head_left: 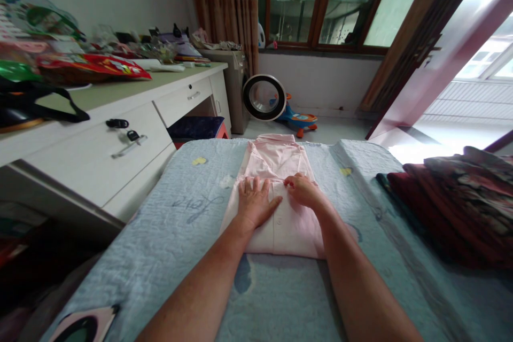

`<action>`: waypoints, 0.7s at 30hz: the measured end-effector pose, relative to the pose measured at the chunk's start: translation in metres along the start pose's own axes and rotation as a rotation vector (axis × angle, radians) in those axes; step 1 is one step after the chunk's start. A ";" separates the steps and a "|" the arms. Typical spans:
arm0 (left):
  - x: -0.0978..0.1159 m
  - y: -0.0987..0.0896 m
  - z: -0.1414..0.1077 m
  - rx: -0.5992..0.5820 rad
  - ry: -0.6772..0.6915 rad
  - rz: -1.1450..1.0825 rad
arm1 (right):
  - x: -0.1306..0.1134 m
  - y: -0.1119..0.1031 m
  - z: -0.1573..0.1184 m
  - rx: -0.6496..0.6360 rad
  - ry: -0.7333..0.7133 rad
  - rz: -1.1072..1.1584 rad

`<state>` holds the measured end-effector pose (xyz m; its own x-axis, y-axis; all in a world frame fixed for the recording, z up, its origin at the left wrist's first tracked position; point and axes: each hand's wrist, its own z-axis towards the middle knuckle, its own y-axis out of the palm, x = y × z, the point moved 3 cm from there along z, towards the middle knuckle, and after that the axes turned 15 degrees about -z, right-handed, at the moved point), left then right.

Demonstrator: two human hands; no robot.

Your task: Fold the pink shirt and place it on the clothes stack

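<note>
A pale pink button-up shirt [294, 230] lies folded on the light blue quilted cover [188, 187], its collar at the far end. The lower part is folded up over the body, and a placket with a button runs down its middle. My left hand [255, 204] rests flat on the left half of this folded part, fingers spread. With bent fingers, my right hand [303, 190] pinches the fold's upper edge just right of centre. The cloth beneath both palms is hidden.
Folded dark red and patterned cloths [452, 208] are stacked at the right. A white desk [132, 139] with cluttered top stands left. Beyond the cover are a washing machine with its round door [264, 97] open and a blue ride-on toy [298, 118].
</note>
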<state>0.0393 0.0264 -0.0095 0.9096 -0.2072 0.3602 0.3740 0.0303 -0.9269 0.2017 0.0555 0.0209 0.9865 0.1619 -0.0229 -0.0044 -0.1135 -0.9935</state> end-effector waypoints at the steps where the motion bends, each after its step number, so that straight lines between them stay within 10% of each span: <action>1: -0.001 0.001 0.001 -0.022 -0.013 -0.002 | 0.000 0.000 -0.001 -0.007 0.007 -0.002; 21: -0.001 0.006 0.004 -0.083 0.103 -0.060 | -0.002 0.002 -0.002 -0.094 -0.012 -0.052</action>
<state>0.0415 0.0307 -0.0151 0.8609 -0.3060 0.4066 0.4070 -0.0653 -0.9111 0.1998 0.0525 0.0191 0.9830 0.1819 0.0270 0.0632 -0.1961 -0.9785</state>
